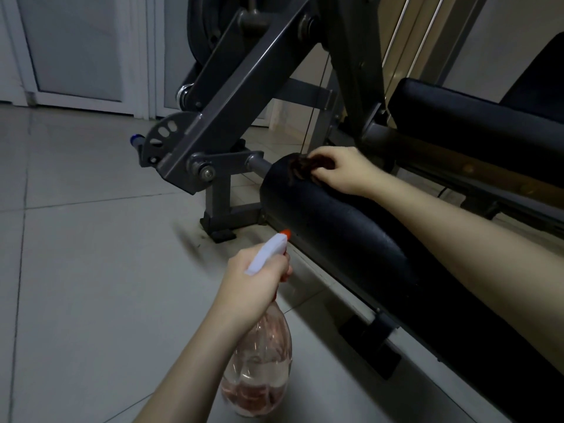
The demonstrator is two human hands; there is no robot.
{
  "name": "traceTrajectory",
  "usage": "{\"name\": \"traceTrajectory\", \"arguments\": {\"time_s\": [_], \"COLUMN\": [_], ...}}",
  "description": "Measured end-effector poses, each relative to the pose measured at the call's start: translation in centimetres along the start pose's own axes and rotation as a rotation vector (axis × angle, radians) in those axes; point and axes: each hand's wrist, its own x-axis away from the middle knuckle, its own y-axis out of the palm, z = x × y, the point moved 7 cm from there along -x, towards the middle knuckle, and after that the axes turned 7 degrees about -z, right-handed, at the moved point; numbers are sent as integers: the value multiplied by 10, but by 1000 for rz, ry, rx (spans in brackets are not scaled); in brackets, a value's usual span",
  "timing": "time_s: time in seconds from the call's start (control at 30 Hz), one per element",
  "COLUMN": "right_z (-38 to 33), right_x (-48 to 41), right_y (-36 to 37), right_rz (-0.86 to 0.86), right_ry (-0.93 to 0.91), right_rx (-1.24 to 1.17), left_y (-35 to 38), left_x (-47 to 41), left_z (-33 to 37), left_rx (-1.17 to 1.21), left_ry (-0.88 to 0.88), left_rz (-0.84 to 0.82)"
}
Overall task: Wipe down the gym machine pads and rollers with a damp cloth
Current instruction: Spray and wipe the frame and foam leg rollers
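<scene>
A black padded roller of the gym machine runs from the centre toward the lower right. My right hand grips a dark brown cloth and presses it on the roller's far end. My left hand holds a clear spray bottle by its white trigger head with an orange nozzle, pointed toward the roller. The bottle is partly filled with liquid. A black seat pad lies at the upper right.
The grey steel frame of the machine slants across the centre, with a pivot plate and a foot on the tiled floor. A thin cable hangs behind the roller. White doors stand at the back left.
</scene>
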Motion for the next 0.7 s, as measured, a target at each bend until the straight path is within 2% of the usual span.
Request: {"name": "traceTrajectory", "arguments": {"time_s": [0.1, 0.23, 0.4, 0.5, 0.7], "right_z": [-35, -42, -34, -27, -32], "right_x": [-32, -51, -12, 21, 22], "right_y": [23, 31, 23, 22, 22], "right_rz": [-44, -38, -150, -211, -188], "right_ry": [-122, -127, -236, -308, -291], "right_rx": [106, 156, 133, 199, 280], "left_y": [2, 4, 2, 0, 4], "left_x": [4, -3, -3, -3, -1], "left_z": [-5, -14, -17, -16, -9], "left_rx": [13, -13, -36, -30, -82], "left_ry": [27, 3, -8, 7, 14], "left_rz": [7, -4, -2, -10, -24]}}
